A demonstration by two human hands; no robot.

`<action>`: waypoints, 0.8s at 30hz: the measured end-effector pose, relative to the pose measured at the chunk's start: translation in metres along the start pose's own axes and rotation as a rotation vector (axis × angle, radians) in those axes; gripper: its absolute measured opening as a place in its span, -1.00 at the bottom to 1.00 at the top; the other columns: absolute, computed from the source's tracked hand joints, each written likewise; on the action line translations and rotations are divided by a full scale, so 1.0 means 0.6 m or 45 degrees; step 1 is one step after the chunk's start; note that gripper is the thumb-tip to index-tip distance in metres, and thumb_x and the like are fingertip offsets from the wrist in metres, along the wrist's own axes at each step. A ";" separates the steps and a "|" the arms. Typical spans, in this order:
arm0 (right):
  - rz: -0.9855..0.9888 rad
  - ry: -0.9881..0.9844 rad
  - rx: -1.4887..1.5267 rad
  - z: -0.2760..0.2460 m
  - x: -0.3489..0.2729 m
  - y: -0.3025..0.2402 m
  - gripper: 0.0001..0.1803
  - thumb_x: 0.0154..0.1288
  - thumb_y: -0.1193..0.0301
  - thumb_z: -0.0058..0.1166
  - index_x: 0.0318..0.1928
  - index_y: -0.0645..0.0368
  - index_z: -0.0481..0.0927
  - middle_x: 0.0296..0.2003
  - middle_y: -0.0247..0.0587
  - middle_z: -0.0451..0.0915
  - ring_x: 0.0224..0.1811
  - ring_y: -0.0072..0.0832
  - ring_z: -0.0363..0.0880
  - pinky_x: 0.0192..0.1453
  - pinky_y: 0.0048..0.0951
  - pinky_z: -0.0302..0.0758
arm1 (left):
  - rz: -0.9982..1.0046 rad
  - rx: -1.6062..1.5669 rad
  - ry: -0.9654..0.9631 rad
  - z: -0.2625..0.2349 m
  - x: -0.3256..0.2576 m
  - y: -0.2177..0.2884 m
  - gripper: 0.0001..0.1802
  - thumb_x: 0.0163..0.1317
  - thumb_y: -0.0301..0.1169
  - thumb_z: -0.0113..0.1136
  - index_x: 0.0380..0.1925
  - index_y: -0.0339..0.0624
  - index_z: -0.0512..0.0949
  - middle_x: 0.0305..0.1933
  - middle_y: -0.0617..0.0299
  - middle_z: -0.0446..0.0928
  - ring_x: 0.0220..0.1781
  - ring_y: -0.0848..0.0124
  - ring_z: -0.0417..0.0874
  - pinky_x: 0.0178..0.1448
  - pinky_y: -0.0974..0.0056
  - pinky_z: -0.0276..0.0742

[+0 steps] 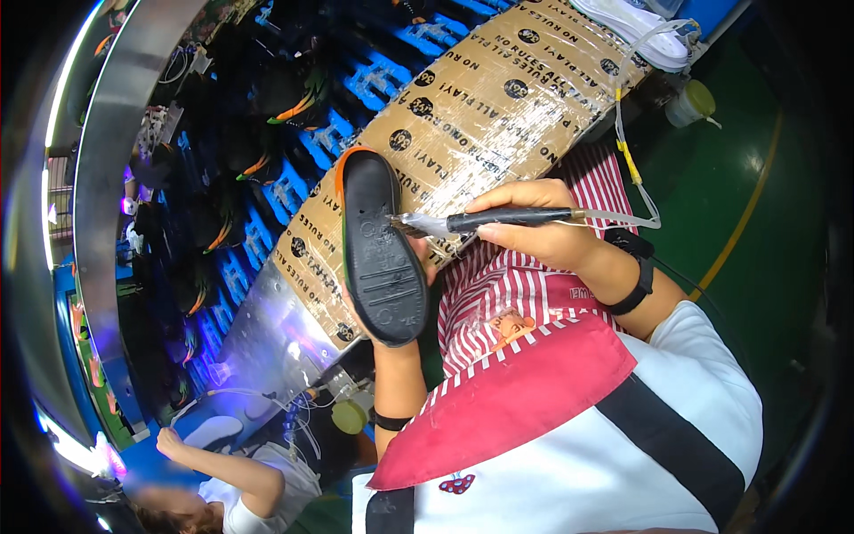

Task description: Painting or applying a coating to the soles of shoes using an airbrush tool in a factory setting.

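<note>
My left hand [425, 256] is closed around a black shoe sole [382, 240] with an orange-to-green edge, mostly hidden beneath it. The sole's long black face, with moulded ridges and marks, is turned up. In my right hand [553, 242] is a black-handled brush [507, 219], gripped between thumb and fingers. A clear tube [614, 216] runs from the back end of its handle. The brush's bristle tip touches or hovers just over the sole's right side near its middle; I cannot tell which.
A cardboard-covered bench [463, 116] lies beneath the sole. Beyond it, a conveyor with blue racks [374, 80] carries several dark, orange-edged pieces. A white shoe [640, 27] and a lidded pot [689, 105] are at the upper right. A co-worker's arm [227, 467] reaches at lower left.
</note>
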State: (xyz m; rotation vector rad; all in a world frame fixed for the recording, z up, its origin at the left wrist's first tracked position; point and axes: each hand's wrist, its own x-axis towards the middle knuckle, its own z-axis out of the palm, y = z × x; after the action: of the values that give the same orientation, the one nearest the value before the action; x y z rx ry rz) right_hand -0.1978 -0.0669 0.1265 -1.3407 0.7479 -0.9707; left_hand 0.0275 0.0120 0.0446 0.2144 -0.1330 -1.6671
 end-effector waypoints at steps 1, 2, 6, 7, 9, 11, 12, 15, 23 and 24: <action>-0.009 0.004 0.000 0.003 0.000 -0.001 -0.76 0.04 0.57 0.15 -0.21 0.33 0.57 -0.39 -0.21 0.59 -0.39 -0.64 0.52 -0.30 -0.64 0.45 | -0.118 -0.101 -0.070 0.003 -0.001 -0.007 -0.19 0.16 0.19 -0.19 0.28 -0.09 0.04 0.30 -0.13 0.08 0.35 -0.11 0.01 0.25 -0.30 0.04; 0.006 -0.003 -0.021 0.005 0.001 -0.002 -0.77 0.04 0.56 0.15 -0.23 0.32 0.58 -0.40 -0.23 0.59 -0.41 -0.66 0.51 -0.31 -0.64 0.44 | -0.113 -0.146 0.057 0.013 -0.004 -0.017 -0.09 0.12 0.28 -0.25 0.28 -0.17 0.00 0.24 -0.26 0.11 0.26 -0.18 0.15 0.15 -0.25 0.25; -0.077 0.016 0.044 0.021 0.005 0.017 -0.80 0.03 0.51 0.13 -0.28 0.31 0.58 -0.45 -0.25 0.59 -0.44 -0.68 0.51 -0.36 -0.61 0.44 | -0.084 0.079 0.083 0.022 0.003 -0.048 -0.13 0.07 0.22 -0.13 0.23 -0.18 0.09 0.13 -0.22 0.28 0.10 -0.15 0.38 0.01 -0.15 0.45; -0.041 0.000 0.128 0.029 0.009 0.017 -0.80 0.03 0.50 0.12 -0.29 0.32 0.57 -0.46 -0.24 0.59 -0.44 -0.66 0.52 -0.36 -0.61 0.44 | -0.102 0.028 0.102 0.032 0.002 -0.058 -0.14 0.07 0.22 -0.15 0.22 -0.19 0.12 0.13 -0.20 0.29 0.08 -0.11 0.40 0.01 -0.13 0.47; -0.044 0.051 0.084 0.038 0.017 -0.001 -0.79 0.03 0.48 0.12 -0.28 0.31 0.57 -0.46 -0.22 0.59 -0.44 -0.65 0.53 -0.36 -0.60 0.43 | -0.053 0.043 0.149 0.016 -0.005 -0.071 -0.13 0.08 0.25 -0.21 0.21 -0.21 0.13 0.13 -0.17 0.29 0.09 -0.08 0.40 0.02 -0.12 0.46; 0.035 0.155 0.033 0.045 0.026 -0.020 -0.79 0.03 0.47 0.13 -0.29 0.29 0.57 -0.48 -0.21 0.58 -0.44 -0.64 0.52 -0.37 -0.59 0.43 | -0.084 -0.005 0.095 0.026 0.000 -0.082 -0.12 0.08 0.27 -0.26 0.21 -0.21 0.14 0.14 -0.16 0.29 0.11 -0.09 0.38 0.05 -0.14 0.43; -0.018 0.222 -0.004 0.048 0.032 -0.019 -0.82 0.01 0.47 0.12 -0.32 0.26 0.56 -0.53 -0.16 0.57 -0.49 -0.53 0.56 -0.41 -0.54 0.44 | -0.103 -0.087 0.059 0.030 0.002 -0.089 -0.12 0.09 0.27 -0.28 0.21 -0.22 0.14 0.15 -0.15 0.28 0.12 -0.09 0.38 0.07 -0.16 0.41; -0.470 0.347 -0.527 0.039 0.051 -0.016 -0.79 0.04 0.50 0.11 -0.25 0.28 0.56 -0.54 -0.17 0.57 -0.53 -0.52 0.55 -0.44 -0.53 0.44 | -0.205 -0.200 0.020 0.018 0.000 -0.096 -0.12 0.09 0.29 -0.27 0.22 -0.16 0.14 0.19 -0.12 0.24 0.19 -0.05 0.30 0.17 -0.18 0.29; -0.768 0.280 -0.982 0.070 0.058 0.033 -0.80 -0.04 0.48 0.16 -0.34 0.22 0.51 -0.54 -0.13 0.51 -0.52 -0.23 0.51 -0.42 -0.34 0.46 | -0.131 -0.126 -0.012 0.023 -0.026 -0.095 -0.12 0.06 0.30 -0.24 0.22 -0.13 0.15 0.20 -0.10 0.23 0.21 -0.02 0.28 0.20 -0.16 0.24; -0.865 0.201 -0.927 0.068 0.062 0.045 -0.83 0.00 0.41 0.09 -0.34 0.18 0.53 -0.56 -0.17 0.50 -0.53 -0.22 0.51 -0.43 -0.26 0.42 | -0.098 -0.120 -0.031 0.027 -0.026 -0.093 -0.12 0.06 0.30 -0.24 0.22 -0.13 0.15 0.20 -0.10 0.23 0.21 -0.02 0.28 0.21 -0.16 0.23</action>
State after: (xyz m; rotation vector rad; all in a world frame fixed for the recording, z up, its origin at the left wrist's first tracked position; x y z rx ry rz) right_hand -0.1415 -0.0831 0.1076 -2.2621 0.8173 -1.4172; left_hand -0.0289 0.0332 0.0496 0.1293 -0.0647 -1.7481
